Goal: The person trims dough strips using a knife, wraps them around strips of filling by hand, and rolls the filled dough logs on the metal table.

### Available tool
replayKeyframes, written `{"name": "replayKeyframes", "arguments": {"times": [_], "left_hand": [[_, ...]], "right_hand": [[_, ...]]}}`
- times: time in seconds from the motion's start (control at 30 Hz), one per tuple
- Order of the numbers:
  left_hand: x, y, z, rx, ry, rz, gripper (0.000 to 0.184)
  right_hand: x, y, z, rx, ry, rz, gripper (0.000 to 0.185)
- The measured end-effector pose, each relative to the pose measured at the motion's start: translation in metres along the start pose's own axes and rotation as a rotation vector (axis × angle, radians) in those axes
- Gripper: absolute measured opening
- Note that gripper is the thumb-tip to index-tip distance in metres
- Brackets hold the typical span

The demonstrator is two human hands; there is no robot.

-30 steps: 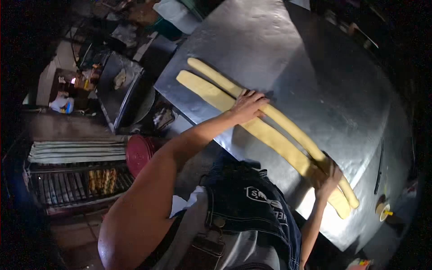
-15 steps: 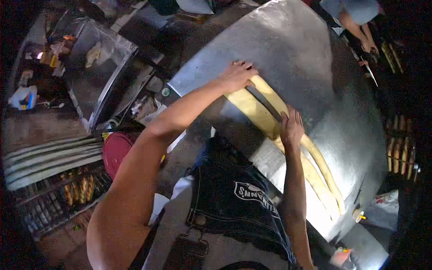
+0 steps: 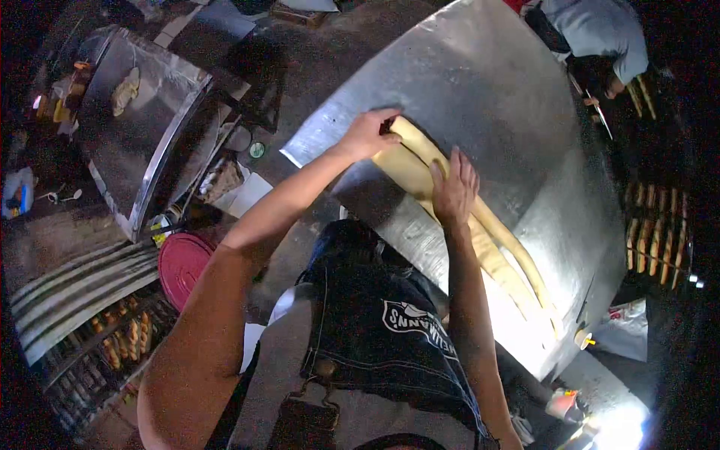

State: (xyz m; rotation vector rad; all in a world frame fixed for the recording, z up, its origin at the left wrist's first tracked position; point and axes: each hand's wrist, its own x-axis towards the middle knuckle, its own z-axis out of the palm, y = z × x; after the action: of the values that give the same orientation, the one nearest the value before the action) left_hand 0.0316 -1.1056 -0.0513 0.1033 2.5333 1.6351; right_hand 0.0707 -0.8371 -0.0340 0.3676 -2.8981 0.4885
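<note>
A long pale-yellow dough roll (image 3: 501, 229) lies across the metal tabletop, and a wider, flatter dough strip (image 3: 405, 171) runs along its near side. Around the far left end of the roll, my left hand (image 3: 366, 135) has its fingers and thumb curved; part of its grip is hidden. My right hand (image 3: 455, 193) lies over the middle of the roll with fingers stretched out and thumb apart, palm against the dough. Toward the lower right both dough pieces narrow, and bright light washes out their ends.
The metal table (image 3: 510, 90) has a sharp left corner. A red round lid (image 3: 184, 270) and racks of baked sticks (image 3: 124, 337) stand at left. Another rack of bread (image 3: 656, 240) is at right. At upper right a co-worker (image 3: 600, 30) bends near a long blade (image 3: 602, 120).
The gap between roll and strip has closed at the upper end, where they now lie together. My left hand has curled around the roll's end. The co-worker shows more in view.
</note>
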Motion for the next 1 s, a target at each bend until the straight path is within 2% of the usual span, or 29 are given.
{"name": "replayKeyframes", "arguments": {"times": [0.1,0.23,0.3,0.43,0.53,0.6,0.73,0.8,0.83,0.9,0.93,0.97,1.0], "left_hand": [[-0.001,0.006,0.001,0.009,0.131,0.007,0.063],[0.000,-0.002,-0.006,-0.006,0.168,0.069,0.063],[-0.004,0.000,-0.011,-0.155,0.023,0.104,0.078],[-0.006,-0.005,-0.013,-0.217,0.013,0.092,0.089],[-0.006,-0.017,-0.009,-0.363,-0.006,0.045,0.092],[-0.012,0.003,-0.016,-0.263,-0.061,0.067,0.094],[-0.002,-0.010,-0.009,-0.273,-0.104,0.110,0.096],[0.005,-0.016,-0.006,-0.028,0.028,0.304,0.097],[0.007,-0.014,-0.010,-0.035,0.012,0.319,0.097],[0.008,-0.005,-0.027,-0.283,-0.146,0.223,0.102],[0.007,-0.013,-0.027,-0.350,-0.216,0.055,0.093],[0.012,-0.011,-0.025,-0.352,-0.222,0.073,0.093],[0.013,-0.012,-0.024,-0.118,-0.094,0.213,0.083]], "right_hand": [[0.034,-0.021,0.018,-0.035,-0.075,0.093,0.068],[0.084,-0.044,0.035,-0.072,-0.133,0.246,0.072],[0.108,-0.056,0.036,-0.063,-0.173,0.294,0.076],[0.139,-0.076,0.050,-0.106,-0.257,0.393,0.086],[0.142,-0.090,0.061,-0.094,-0.203,0.378,0.089],[0.135,-0.091,0.068,-0.091,-0.217,0.384,0.090],[0.129,-0.095,0.077,-0.109,-0.165,0.356,0.090],[0.137,-0.099,0.079,-0.092,-0.176,0.367,0.089],[0.139,-0.100,0.075,-0.073,-0.183,0.371,0.088],[0.137,-0.095,0.069,-0.011,-0.216,0.327,0.086],[0.133,-0.085,0.074,0.057,-0.231,0.283,0.086],[0.132,-0.040,0.103,0.076,-0.298,0.224,0.087],[0.129,-0.038,0.088,0.070,-0.293,0.232,0.087]]}}
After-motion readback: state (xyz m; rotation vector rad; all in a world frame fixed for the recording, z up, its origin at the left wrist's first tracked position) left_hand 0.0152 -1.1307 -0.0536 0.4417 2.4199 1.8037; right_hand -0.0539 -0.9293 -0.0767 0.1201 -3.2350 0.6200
